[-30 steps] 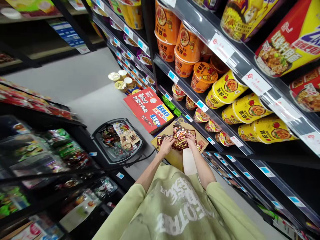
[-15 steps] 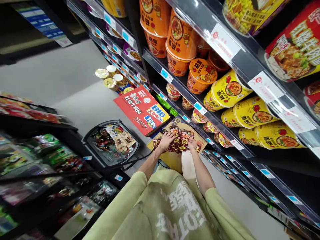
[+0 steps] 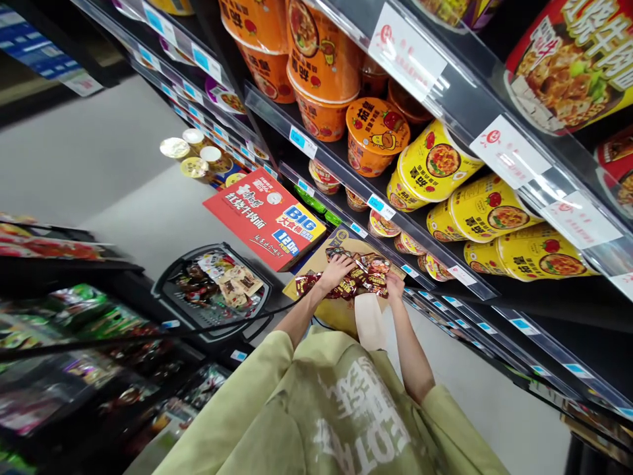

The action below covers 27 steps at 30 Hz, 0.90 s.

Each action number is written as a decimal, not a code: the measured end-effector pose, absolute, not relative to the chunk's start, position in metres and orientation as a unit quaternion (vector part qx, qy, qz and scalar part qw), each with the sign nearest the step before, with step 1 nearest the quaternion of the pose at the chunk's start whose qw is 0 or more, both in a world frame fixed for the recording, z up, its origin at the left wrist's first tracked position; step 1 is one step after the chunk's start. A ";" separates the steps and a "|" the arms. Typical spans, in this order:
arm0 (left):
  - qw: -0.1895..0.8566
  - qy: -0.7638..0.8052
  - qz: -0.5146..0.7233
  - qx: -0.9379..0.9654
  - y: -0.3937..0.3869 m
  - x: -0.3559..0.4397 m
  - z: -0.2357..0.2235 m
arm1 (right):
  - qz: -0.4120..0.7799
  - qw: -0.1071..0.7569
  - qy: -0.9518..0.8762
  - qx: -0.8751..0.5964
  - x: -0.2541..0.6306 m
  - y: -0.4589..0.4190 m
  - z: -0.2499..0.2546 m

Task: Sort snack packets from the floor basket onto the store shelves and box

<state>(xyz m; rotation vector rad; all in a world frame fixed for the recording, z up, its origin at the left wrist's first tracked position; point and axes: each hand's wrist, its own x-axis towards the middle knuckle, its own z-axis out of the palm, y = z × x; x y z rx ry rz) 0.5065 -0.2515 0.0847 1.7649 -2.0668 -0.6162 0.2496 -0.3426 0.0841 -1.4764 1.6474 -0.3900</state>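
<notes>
Dark red and brown snack packets (image 3: 363, 280) lie in a loose pile on top of a tan cardboard carton (image 3: 316, 260) in front of me. My left hand (image 3: 336, 272) rests over the left part of the pile, fingers stretched across the packets. At the pile's right end, my right hand (image 3: 394, 285) has its fingers closed at the edge of a packet. A pale flap (image 3: 370, 322) hangs from the carton's near side, between my forearms.
A red noodle carton (image 3: 262, 218) adjoins the tan one. On the left stands a grey shopping basket (image 3: 212, 323) holding packets. Shelves with orange noodle tubs (image 3: 324, 72) and yellow noodle cups (image 3: 435, 161) rise on the right. Bagged goods (image 3: 93, 310) fill a rack on the left.
The view has shifted slightly. My right hand has moved a little outward to the pile's right edge, and the packets under both hands are spread somewhat differently.
</notes>
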 end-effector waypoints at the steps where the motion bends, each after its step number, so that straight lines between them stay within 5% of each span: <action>1: 0.154 -0.744 -0.214 0.614 -0.257 0.500 0.086 | -0.187 0.434 0.676 -0.565 0.236 -0.342 0.089; 11: 0.088 -0.761 -0.259 0.589 -0.308 0.416 0.079 | -0.423 0.472 0.716 -0.292 0.100 -0.256 0.138; 27: 0.087 -0.729 -0.335 0.591 -0.298 0.388 0.077 | -0.378 0.561 0.713 -0.186 0.100 -0.192 0.106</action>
